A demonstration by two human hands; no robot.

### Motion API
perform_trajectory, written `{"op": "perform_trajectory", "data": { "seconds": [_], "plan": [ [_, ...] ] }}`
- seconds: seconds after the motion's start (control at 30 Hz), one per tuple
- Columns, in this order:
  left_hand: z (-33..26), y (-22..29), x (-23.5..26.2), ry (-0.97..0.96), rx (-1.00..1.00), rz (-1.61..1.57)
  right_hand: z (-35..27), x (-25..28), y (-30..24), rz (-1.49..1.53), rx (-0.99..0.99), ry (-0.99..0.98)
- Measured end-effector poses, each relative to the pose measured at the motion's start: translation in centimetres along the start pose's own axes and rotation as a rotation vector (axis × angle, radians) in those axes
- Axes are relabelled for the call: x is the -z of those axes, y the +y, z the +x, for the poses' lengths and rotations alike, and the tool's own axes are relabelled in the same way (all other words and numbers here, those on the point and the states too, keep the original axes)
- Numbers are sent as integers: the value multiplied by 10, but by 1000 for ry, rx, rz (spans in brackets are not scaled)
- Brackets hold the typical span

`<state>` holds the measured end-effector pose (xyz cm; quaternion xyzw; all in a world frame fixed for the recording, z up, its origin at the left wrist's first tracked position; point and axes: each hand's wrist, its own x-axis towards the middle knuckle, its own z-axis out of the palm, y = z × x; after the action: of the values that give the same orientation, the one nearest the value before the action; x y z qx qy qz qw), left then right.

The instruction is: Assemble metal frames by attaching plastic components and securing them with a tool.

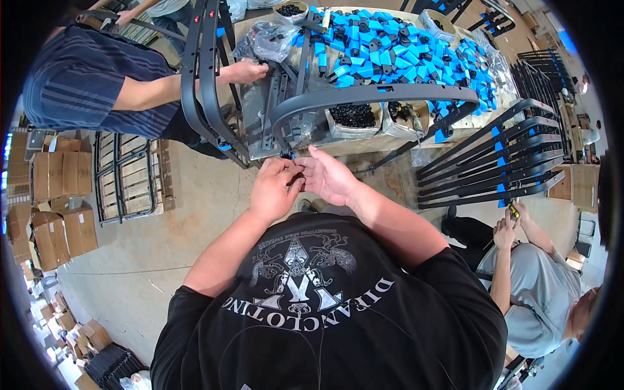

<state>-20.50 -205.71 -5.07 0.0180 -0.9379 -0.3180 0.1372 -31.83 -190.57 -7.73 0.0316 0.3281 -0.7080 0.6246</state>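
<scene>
Both hands are meeting just below the end of a curved black frame (pixel 364 97). The left hand (pixel 276 188) is pinching its grip shut on a small dark part (pixel 298 180) — too small to identify — while the right hand (pixel 331 175) is lying open-palmed against it. Beyond them on the table (pixel 338 144), open bags of black fasteners (pixel 354 116) are sitting beneath a heap of blue clips (pixel 403 52).

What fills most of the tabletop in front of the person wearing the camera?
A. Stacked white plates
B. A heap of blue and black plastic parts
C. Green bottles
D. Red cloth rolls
B: a heap of blue and black plastic parts covers the table, beyond the curved black frame.
</scene>
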Motion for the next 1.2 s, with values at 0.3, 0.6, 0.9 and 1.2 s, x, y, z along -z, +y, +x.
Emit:
{"op": "perform_trajectory", "data": {
  "seconds": [0.3, 0.6, 0.9, 1.2],
  "plan": [
    [-7, -10, -12, 145, 95, -137, -5, 9, 10, -114, 51, 103],
    [-5, -20, -12, 20, 300, -211, 16, 19, 9, -428, 169, 232],
    [26, -35, -10, -275, 470, 179, 58, 34, 10, -827, 395, 394],
    [40, -30, 0, -440, 532, 216, 57, 21, -15, -772, 73, 342]
  ]
}}
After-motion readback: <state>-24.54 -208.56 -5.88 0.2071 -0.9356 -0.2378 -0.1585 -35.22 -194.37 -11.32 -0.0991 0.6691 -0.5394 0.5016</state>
